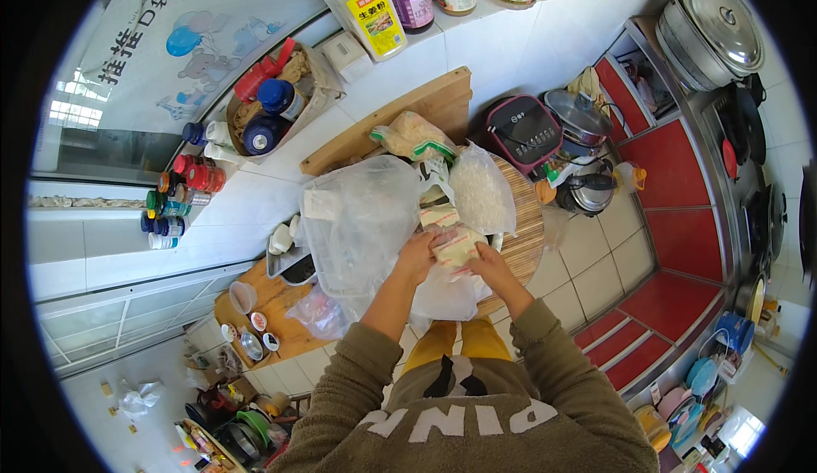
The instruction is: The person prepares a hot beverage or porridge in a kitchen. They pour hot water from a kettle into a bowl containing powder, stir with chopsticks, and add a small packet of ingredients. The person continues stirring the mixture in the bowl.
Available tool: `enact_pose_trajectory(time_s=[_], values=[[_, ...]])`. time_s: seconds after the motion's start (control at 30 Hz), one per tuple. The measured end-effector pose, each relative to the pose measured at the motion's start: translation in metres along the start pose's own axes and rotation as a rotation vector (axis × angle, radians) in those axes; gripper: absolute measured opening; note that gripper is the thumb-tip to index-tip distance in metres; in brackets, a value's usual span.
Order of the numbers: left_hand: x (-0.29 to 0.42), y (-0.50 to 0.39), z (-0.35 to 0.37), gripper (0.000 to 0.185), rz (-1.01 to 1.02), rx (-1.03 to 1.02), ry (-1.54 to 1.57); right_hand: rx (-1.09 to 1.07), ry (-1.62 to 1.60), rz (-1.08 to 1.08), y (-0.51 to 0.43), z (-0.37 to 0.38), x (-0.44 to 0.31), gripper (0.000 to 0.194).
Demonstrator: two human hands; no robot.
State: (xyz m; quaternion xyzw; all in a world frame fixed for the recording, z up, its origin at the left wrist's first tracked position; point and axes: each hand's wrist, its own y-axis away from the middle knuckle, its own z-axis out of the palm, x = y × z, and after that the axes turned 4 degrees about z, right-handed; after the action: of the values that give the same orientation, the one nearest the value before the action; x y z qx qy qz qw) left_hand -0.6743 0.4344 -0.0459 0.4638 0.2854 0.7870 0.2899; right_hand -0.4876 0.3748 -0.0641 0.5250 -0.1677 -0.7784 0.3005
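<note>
Both hands meet over the near part of a round wooden table. My left hand (418, 256) grips the left side of a pale yellow printed packet (458, 247), and my right hand (488, 262) grips its right edge. Another similar packet (439, 216) lies just beyond. A clear bag of white grains (482, 192) stands to the right of it, with a zip bag of pale brown food (415, 134) behind. Left of my hands is a large translucent plastic container (357, 224) with plastic film about it. A thin plastic bag (443, 297) spreads below the held packet.
A wooden board (396, 118) leans against the tiled wall behind. Right of the round table (526, 217) stand a black and pink appliance (523, 129) and a pot with a glass lid (577, 118). A lower wooden table (293, 336) with small bowls is at left.
</note>
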Motion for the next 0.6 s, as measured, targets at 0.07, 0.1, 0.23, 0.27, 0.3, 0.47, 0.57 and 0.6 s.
enact_pose_trajectory(time_s=[0.07,0.1,0.23,0.27,0.3,0.47,0.57,0.6], values=[[-0.002,-0.002,-0.006,0.033,-0.061,0.076,-0.122,0.047,0.073,0.027,-0.01,-0.002,-0.013,0.031],[-0.003,-0.002,-0.007,0.032,-0.048,0.052,-0.15,-0.003,0.044,0.091,-0.016,-0.003,-0.02,0.036],[-0.006,0.0,-0.011,0.031,0.025,-0.028,-0.307,-0.171,-0.012,0.259,-0.038,-0.002,-0.046,0.042],[-0.005,0.001,-0.012,0.031,0.027,-0.075,-0.359,-0.208,-0.028,0.292,-0.045,0.001,-0.048,0.039],[-0.004,0.002,-0.013,0.031,0.036,-0.082,-0.365,-0.267,-0.065,0.326,-0.049,0.004,-0.048,0.037],[0.003,0.013,-0.014,0.031,0.037,-0.043,-0.338,-0.229,-0.114,0.286,-0.048,0.018,-0.035,0.024],[0.005,0.023,-0.008,0.031,0.038,-0.035,-0.255,-0.188,-0.243,0.245,-0.035,0.025,-0.027,0.018],[0.006,0.024,-0.007,0.03,0.021,-0.028,-0.252,-0.19,-0.292,0.22,-0.033,0.028,-0.026,0.016]])
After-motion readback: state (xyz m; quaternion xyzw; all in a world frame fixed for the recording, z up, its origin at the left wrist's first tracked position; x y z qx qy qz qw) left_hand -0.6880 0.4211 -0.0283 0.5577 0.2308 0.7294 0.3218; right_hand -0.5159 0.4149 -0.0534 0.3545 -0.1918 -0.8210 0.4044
